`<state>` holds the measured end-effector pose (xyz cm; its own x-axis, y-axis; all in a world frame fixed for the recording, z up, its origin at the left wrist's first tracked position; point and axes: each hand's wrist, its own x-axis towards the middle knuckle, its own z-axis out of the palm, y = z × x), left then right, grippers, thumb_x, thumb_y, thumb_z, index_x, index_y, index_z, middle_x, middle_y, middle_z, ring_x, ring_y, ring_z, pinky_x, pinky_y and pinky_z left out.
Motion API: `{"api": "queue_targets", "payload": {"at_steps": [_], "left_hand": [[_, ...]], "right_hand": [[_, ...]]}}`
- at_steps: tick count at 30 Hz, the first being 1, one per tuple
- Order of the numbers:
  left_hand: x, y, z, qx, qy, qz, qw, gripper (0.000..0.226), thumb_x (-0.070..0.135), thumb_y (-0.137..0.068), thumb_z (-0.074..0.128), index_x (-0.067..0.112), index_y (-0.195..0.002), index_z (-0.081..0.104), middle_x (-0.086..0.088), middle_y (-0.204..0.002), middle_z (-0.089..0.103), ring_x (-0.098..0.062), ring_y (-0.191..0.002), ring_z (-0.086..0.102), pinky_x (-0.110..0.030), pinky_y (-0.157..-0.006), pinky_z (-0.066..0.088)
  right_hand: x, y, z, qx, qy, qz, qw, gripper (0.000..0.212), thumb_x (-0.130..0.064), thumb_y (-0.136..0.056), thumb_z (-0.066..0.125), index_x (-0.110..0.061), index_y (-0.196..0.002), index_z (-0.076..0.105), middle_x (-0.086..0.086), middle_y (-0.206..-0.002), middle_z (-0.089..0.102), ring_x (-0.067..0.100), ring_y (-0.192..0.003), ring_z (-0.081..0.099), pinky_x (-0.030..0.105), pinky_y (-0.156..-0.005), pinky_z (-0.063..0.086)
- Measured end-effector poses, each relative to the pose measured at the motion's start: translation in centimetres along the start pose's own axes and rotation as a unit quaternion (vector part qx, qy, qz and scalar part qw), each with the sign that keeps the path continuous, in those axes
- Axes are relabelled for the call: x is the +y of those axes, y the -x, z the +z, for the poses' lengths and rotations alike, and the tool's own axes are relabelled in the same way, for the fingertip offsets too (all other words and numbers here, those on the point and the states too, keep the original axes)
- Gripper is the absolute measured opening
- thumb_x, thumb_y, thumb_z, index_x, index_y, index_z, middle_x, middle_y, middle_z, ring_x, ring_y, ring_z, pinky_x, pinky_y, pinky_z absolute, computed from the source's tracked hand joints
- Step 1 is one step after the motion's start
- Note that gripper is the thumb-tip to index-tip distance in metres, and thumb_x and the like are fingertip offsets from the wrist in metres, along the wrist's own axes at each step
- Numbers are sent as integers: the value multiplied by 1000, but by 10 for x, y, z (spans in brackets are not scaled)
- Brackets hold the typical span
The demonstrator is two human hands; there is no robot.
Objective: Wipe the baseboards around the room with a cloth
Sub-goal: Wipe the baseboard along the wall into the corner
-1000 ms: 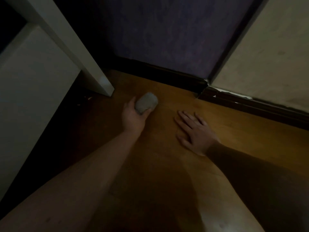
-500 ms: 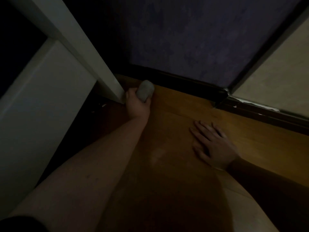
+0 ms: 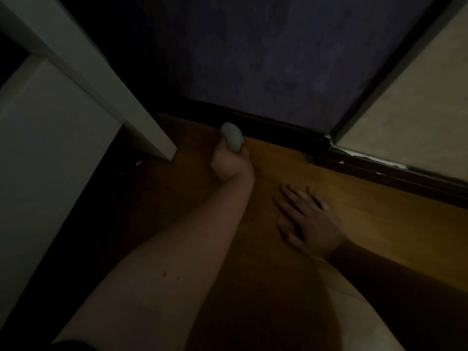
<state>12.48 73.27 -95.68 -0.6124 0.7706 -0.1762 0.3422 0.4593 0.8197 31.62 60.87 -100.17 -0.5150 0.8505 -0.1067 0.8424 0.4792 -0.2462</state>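
Left hand (image 3: pixel 231 162) grips the balled grey cloth (image 3: pixel 231 139), fingers curled round it from below; the cloth sits at the foot of the dark baseboard (image 3: pixel 273 127) beneath the purple wall (image 3: pixel 278 59), touching it or very nearly, the dim light does not settle which. Right hand (image 3: pixel 312 224) lies flat on the wooden floor (image 3: pixel 367 214), fingers straight and spread, holding nothing, apparently bracing. Risks, as judged: the cloth is wadded tight, so only a small face would meet the board and a stripe could be missed; the white furniture leg (image 3: pixel 149 138) stands just beside the left wrist, so a stroke to the left may knock against it or leave the stretch behind it unwiped; at the corner the neighbouring baseboard (image 3: pixel 379 171) shows pale chipped patches along its top edge, which could snag the cloth. Against the picture one second earlier: the left hand and cloth were then out on the open floor, well short of the board; they have since travelled forward to it, and the right hand has stayed planted flat.
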Motion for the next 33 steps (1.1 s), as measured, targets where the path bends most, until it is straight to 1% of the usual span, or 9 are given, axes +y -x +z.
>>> {"api": "queue_targets", "payload": {"at_steps": [4,7,10,12,16,23,26,30,33], "left_hand": [[4,27,15,-12,15,27,999,29,7,-76,71,10,-104,72,-11,-104,72,-27,-98,66,-24,-80,42],[3,49,22,-44,-8,58,997,35,11,-77,73,10,-112,71,-12,-108,71,-27,-101,64,-25,-83,41],[1,60,26,-86,-33,87,992,37,18,-80,74,14,-116,70,-9,-109,71,-26,-102,64,-30,-88,44],[0,68,28,-136,-68,144,978,36,22,-81,76,14,-116,70,-9,-106,72,-27,-100,65,-34,-87,46],[2,83,33,-216,-61,223,948,45,21,-77,81,11,-121,71,-10,-109,73,-26,-101,67,-30,-87,46],[2,46,10,-302,-84,262,913,51,28,-74,86,12,-120,71,-6,-111,74,-21,-101,69,-28,-86,51],[-8,22,-14,-264,-79,258,926,51,21,-74,86,13,-122,70,-6,-115,72,-20,-103,68,-28,-89,51],[-21,-24,-52,-127,-83,202,968,52,12,-79,78,11,-129,64,-8,-124,67,-24,-113,63,-39,-100,49],[-19,-54,-69,-57,-69,151,985,58,11,-81,72,11,-137,58,-9,-132,63,-24,-121,59,-39,-107,44]], "right_hand": [[0,0,2,5,0,3,1000,69,-60,-97,29,-31,-157,10,-2,-165,8,14,-151,2,47,-120,3],[0,0,1,12,-3,0,1000,69,-60,-96,28,-31,-156,10,-2,-164,11,14,-151,3,46,-120,2],[-1,0,-2,17,-8,2,1000,67,-57,-96,33,-28,-155,21,2,-161,23,14,-150,6,45,-120,1],[-3,0,-3,16,-4,1,1000,64,-55,-95,36,-26,-152,29,5,-158,30,16,-149,10,44,-120,-1],[-2,0,-5,11,-1,5,1000,60,-54,-93,38,-25,-145,41,8,-149,44,25,-145,27,44,-120,2],[-2,0,-4,4,1,3,1000,69,-54,-95,37,-29,-156,16,1,-163,17,15,-151,4,43,-121,-5],[-1,1,-3,0,0,2,1000,69,-54,-96,36,-29,-156,15,-2,-164,11,14,-151,3,45,-121,-1],[3,2,-2,-7,-2,5,1000,69,-57,-97,32,-33,-157,8,-4,-165,5,12,-151,0,47,-121,2],[2,2,-2,-11,-1,6,1000,68,-59,-98,28,-33,-157,6,-5,-165,2,12,-151,-1,46,-121,1]]}}
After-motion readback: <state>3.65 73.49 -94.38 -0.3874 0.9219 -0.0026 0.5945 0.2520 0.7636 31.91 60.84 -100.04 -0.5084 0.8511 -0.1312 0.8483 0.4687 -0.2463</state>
